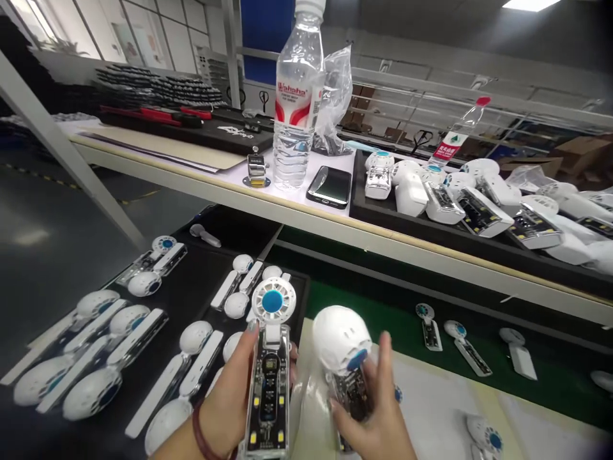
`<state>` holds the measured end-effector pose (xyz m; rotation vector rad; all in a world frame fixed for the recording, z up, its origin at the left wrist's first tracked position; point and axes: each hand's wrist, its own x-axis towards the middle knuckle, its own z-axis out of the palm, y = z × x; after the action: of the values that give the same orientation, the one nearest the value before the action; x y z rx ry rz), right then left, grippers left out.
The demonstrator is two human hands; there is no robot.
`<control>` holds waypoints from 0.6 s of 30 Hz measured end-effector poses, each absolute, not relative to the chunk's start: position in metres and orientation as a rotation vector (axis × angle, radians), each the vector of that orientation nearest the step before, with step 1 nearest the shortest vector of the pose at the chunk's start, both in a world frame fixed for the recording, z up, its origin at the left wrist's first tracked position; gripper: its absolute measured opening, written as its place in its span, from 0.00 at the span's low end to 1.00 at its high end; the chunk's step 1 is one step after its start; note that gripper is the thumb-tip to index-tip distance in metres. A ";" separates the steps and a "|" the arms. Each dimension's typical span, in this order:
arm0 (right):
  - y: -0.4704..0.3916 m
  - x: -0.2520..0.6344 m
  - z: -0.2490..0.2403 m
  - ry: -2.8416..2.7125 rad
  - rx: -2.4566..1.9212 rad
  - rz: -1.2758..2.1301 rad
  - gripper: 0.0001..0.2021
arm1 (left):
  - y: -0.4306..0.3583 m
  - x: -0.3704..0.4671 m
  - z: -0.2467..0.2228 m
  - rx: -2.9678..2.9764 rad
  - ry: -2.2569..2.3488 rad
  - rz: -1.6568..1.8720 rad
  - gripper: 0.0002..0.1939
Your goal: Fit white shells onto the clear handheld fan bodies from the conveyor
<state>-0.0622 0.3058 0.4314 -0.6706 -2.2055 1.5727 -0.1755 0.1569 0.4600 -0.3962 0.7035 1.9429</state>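
My left hand (pixel 227 399) is closed around a clear-bodied device (pixel 269 390), held upright. Its clear case shows a black circuit board with small yellow-white squares, and its round vented head has a blue disc facing me. Just to the right, my right hand (pixel 378 415) grips a second clear-bodied device (pixel 341 338) by its body, with thumb and fingers around it and the index finger raised. This one's domed white head tilts toward me, its blue disc at the lower edge. Between the two hands lies crumpled clear plastic (pixel 309 409).
On the left, black trays (pixel 191 271) carry rows of similar devices. More of them lie on the green mat (pixel 397 300) at right. Across the raised shelf (pixel 230 186) stand a water bottle (pixel 293 140), a phone (pixel 329 186), a metal counter (pixel 256 169) and a heaped black tray (pixel 359 207).
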 end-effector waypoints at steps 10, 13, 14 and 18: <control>0.275 -0.052 0.453 -1.391 -0.837 2.734 0.33 | 0.147 -0.171 0.459 -0.330 0.891 1.753 0.28; 0.265 -0.059 0.452 -1.257 -0.916 2.687 0.29 | 0.143 -0.168 0.465 -0.232 0.875 1.775 0.28; 0.262 -0.061 0.450 -1.247 -0.980 2.629 0.28 | 0.142 -0.167 0.468 -0.193 0.871 1.797 0.27; 0.258 -0.067 0.443 -1.244 -1.228 2.505 0.29 | 0.141 -0.163 0.471 -0.155 0.863 1.831 0.21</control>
<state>-0.0673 0.2578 0.4430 -1.2279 -1.2436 2.5050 -0.1628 0.1411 0.4712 -0.1549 0.8626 1.8313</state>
